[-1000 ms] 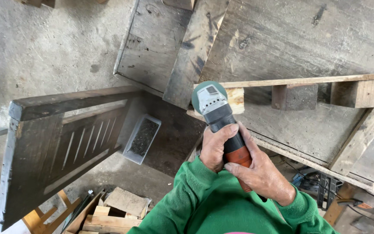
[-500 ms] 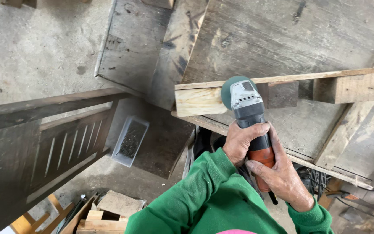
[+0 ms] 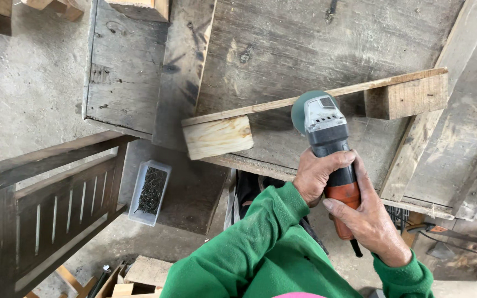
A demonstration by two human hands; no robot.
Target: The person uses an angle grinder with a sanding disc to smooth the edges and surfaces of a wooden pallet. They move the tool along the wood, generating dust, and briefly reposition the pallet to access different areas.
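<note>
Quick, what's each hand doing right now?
Left hand: closed around the black body of the angle grinder.
Right hand: closed on the grinder's orange rear handle.

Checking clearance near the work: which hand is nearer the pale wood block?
Left. The left hand grips the grinder high on its body, right of and below the block. The right hand holds the orange rear handle, lower and farther right.
</note>
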